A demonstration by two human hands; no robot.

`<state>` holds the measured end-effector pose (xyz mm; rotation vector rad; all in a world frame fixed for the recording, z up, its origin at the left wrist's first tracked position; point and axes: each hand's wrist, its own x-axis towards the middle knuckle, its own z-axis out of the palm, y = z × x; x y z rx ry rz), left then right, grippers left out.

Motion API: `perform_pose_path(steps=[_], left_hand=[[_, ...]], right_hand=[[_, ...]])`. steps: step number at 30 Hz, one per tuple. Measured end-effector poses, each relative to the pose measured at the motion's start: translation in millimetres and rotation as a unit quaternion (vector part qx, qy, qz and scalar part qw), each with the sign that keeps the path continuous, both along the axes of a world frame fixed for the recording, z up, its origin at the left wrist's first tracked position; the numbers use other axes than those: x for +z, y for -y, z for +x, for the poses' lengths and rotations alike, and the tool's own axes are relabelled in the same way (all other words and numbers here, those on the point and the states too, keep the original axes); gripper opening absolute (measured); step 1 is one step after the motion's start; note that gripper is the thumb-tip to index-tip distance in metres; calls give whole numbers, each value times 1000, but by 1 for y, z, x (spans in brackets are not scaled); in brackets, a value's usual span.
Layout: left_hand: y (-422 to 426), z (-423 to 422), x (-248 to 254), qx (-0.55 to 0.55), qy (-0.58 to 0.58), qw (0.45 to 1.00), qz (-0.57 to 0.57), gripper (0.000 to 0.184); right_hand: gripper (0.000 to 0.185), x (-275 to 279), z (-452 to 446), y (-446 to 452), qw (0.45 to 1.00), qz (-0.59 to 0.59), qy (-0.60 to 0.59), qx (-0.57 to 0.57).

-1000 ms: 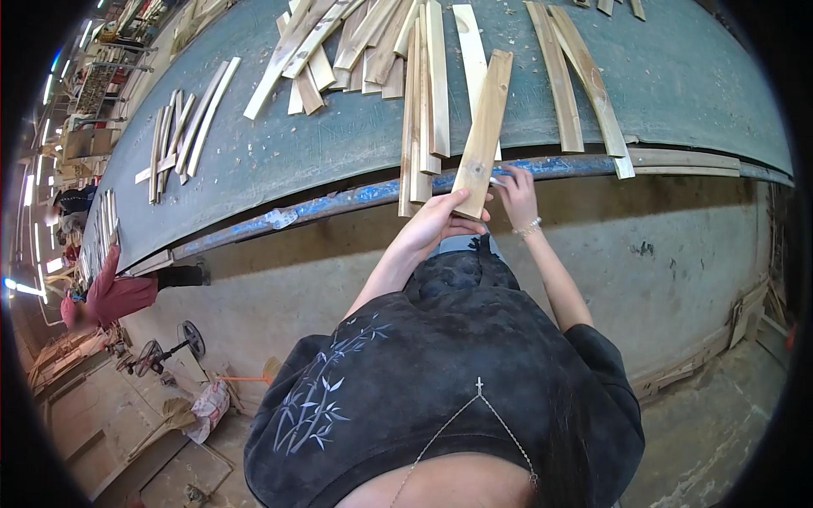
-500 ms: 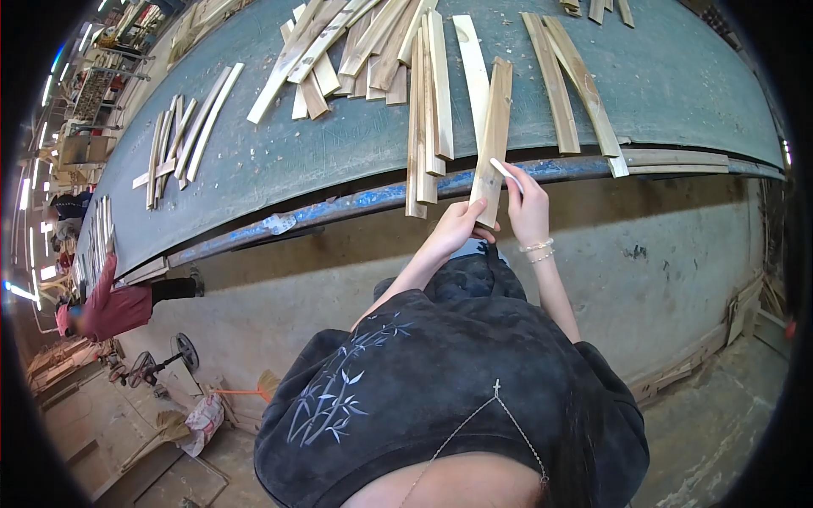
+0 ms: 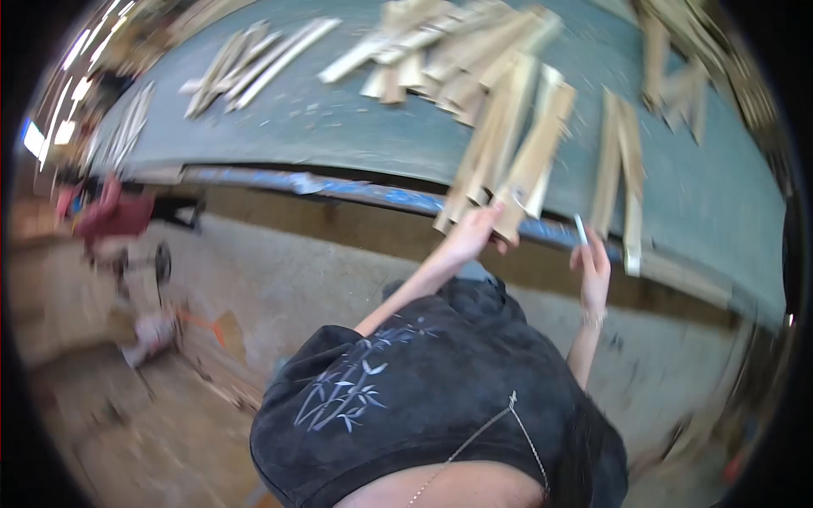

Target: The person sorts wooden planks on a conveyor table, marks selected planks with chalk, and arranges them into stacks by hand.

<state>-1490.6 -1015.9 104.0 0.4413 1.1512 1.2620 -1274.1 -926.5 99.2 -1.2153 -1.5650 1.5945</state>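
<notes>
Grips a slat (image 3: pixel 540 157) by its near end with the left hand (image 3: pixel 478 234), thumb on top and fingers beneath, probably to steady it while leaving most of its upper face uncovered. Pinches a thin white stick (image 3: pixel 580 227) in the right hand (image 3: pixel 593 261), tip pointing up and away, pen-like, likely for fine control. With the hands apart, holds the stick clear of the slat. Angles the slat out over the worktop (image 3: pixel 373 135); cannot tell whether resting on anything at its far end.

Just left of the slat, a bundle (image 3: pixel 484 157) reaching past the blue rail (image 3: pixel 406 198), perhaps for easy picking up. To the right, a pair (image 3: pixel 606 165) with one end also overhanging. Farther in, a crisscrossed heap (image 3: pixel 461 51), seemingly laid loosely; leftward, a smaller group (image 3: pixel 284 59). At far left, blurred, a person (image 3: pixel 118 213) in red by the worktop.
</notes>
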Motion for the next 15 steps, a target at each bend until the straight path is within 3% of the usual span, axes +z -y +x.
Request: perform_pose_path(steps=[3,8,11,15], left_hand=[[13,-23,12,81,11,994,74,41],[58,-85,22,237,-29,960,147,44],[96,-128,5,352,-144,918,117,43],[156,-185,-34,517,-159,838,77,46]], right_hand=[[30,-19,-28,-11,977,-158,-123,73],[21,-31,-109,-5,927,-222,-116,279],[19,-35,-158,14,879,-274,-108,375],[19,-41,-219,45,860,-274,-67,425]])
